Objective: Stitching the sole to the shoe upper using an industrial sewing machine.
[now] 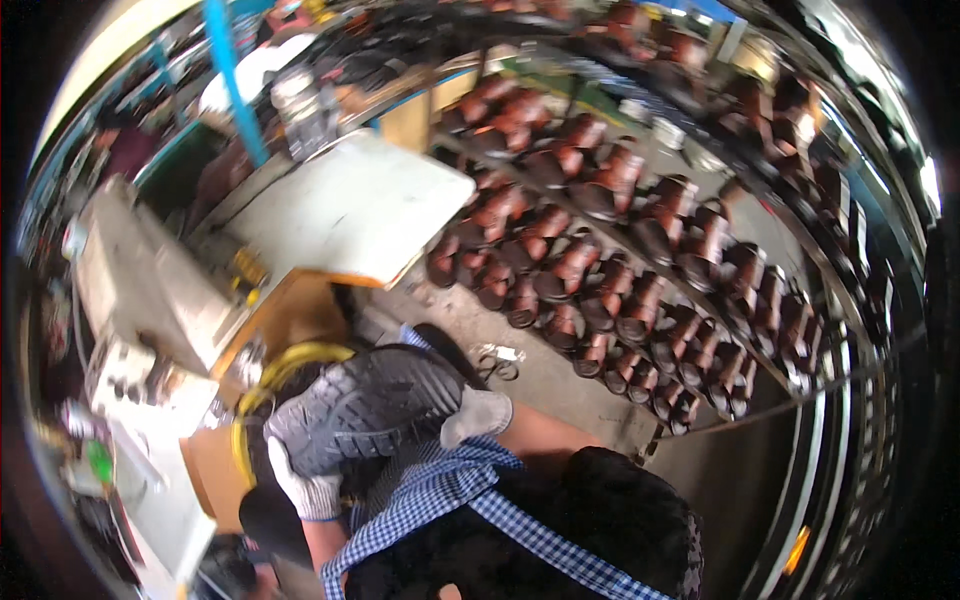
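A dark grey shoe sole (365, 412) with deep black tread lies across in front of me, tread side up. Whether an upper is fixed beneath it I cannot see. My left hand (305, 488), in a white knitted glove, is closed on its left end, with most fingers hidden. At the other end my right hand (478, 416), gloved in grey-white, grips the edge. Below the sole, a blue-and-white checked apron (420, 500) covers my lap.
Racks to the right carry rows of brown shoes (570, 265). A sewing machine (150, 270) stands at the left, beside a white tabletop (350, 200). Near my left hand is a yellow ring (240, 440). A pair of scissors (500, 365) lies beyond my right hand.
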The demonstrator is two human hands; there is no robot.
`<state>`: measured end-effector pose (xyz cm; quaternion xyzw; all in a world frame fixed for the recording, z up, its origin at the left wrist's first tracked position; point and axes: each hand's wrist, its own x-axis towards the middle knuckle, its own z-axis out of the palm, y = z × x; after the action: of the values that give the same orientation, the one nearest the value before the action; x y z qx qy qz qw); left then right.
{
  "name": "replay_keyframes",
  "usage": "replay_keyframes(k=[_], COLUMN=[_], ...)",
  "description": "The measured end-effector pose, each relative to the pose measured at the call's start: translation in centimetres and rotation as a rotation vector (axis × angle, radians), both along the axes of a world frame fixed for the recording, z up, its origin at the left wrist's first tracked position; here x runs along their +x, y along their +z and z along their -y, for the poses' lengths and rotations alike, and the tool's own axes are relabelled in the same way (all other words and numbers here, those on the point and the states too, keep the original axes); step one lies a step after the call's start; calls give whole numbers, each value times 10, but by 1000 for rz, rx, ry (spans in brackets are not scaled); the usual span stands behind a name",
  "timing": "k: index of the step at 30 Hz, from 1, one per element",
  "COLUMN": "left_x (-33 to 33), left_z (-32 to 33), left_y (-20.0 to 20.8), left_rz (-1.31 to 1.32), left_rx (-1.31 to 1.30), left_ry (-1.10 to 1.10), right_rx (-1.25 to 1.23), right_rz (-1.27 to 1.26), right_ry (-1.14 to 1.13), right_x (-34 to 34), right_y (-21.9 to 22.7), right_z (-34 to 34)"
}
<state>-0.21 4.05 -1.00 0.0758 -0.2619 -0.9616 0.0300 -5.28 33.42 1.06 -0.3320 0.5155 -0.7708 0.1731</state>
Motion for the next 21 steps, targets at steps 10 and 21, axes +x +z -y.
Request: replay_keyframes(k=[10, 21], left_x=[45, -30], left_z=[53, 85], left_y=[29, 15], left_rz=[-121, -201], left_rx=[-402, -400], left_ry=[-211, -347], right_rx=[-159, -285], right_rz=[798, 606], right_ry=[-38, -112], right_x=[-3, -68], right_y=[-46, -50], right_z=[68, 76])
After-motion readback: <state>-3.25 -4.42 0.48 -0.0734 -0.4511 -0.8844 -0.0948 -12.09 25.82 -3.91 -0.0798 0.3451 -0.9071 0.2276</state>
